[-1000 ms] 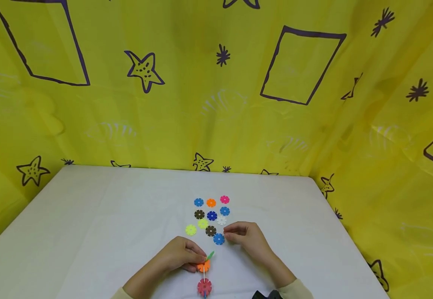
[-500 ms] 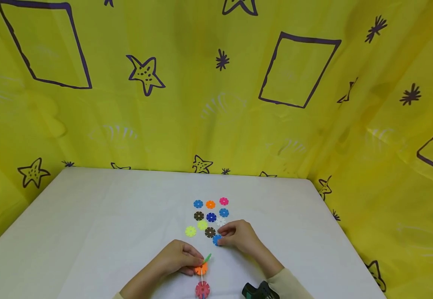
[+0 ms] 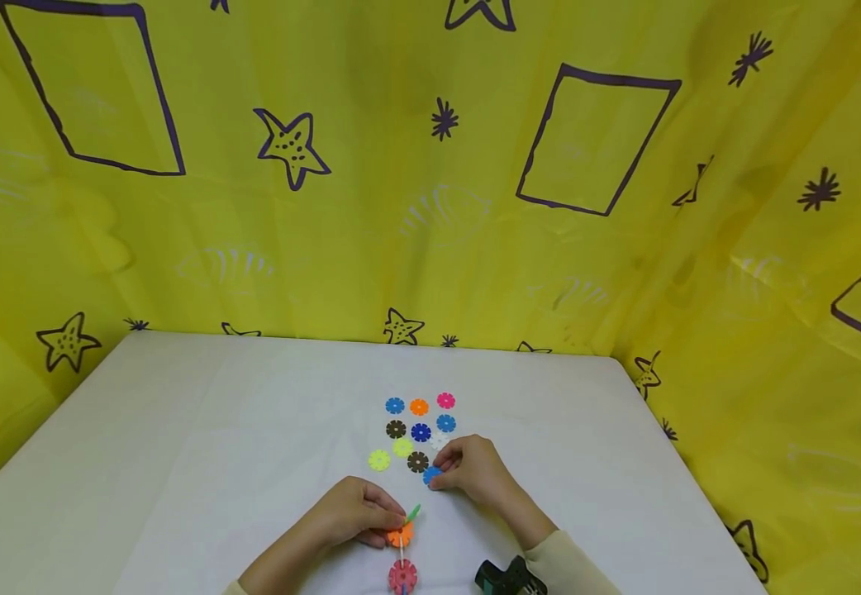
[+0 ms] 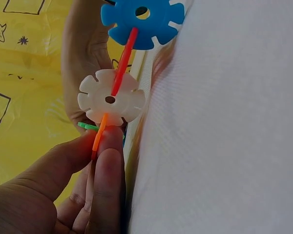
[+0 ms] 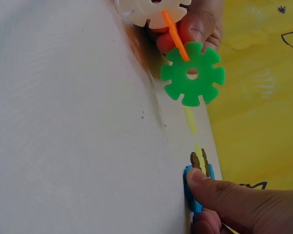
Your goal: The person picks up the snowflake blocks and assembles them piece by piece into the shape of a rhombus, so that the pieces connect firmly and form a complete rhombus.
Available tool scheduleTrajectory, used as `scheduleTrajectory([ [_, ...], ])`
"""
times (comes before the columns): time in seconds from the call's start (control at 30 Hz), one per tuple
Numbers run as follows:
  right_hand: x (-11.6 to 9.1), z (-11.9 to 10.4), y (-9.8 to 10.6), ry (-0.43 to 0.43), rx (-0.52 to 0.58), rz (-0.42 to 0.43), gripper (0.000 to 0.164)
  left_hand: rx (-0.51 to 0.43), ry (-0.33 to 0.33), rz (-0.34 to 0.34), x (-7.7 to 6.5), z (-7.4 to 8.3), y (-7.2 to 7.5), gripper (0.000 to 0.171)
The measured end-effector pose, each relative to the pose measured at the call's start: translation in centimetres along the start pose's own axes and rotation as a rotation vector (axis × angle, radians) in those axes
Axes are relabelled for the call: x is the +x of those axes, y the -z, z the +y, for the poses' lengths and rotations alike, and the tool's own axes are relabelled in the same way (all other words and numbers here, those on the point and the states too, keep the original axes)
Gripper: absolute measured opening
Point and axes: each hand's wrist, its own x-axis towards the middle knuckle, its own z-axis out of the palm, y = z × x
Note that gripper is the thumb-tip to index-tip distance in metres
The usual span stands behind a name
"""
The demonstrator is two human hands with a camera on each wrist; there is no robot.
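My left hand pinches the orange notched disc of a chain of flower-shaped plastic discs. Slotted edge to edge in it are a green disc, the orange one, a white disc, a red disc and a blue disc. To the right, my right hand holds a loose blue disc between thumb and fingers, low at the white table. The thumb lies across the disc's face in the right wrist view. A brown disc is just left of it.
Several loose discs lie beyond the hands on the white table: yellow, dark blue, orange and pink among them. A dark device sits by the right wrist. Yellow patterned cloth encloses the table.
My right hand has moved left and taken hold of the nearest blue disc, which it stood beside a second ago. The left hand keeps its grip on the chain. The head view has shifted slightly.
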Motion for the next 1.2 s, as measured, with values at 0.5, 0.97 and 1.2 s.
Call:
scheduleTrajectory([
  [0.5,-0.9,0.8,-0.4,0.006,0.042,0.078,0.024,-0.029,-0.011,-0.021,0.0,0.0,-0.1,0.016],
  [0.97,-2.5,0.4,-0.2,-0.026,0.390,-0.044,0.022,-0.030,-0.003,-0.045,-0.1,0.4,0.1,0.017],
  [1.2,-2.9,0.4,-0.3,-0.081,0.532,-0.081,0.028,-0.055,-0.015,-0.059,0.0,0.4,0.1,0.016],
])
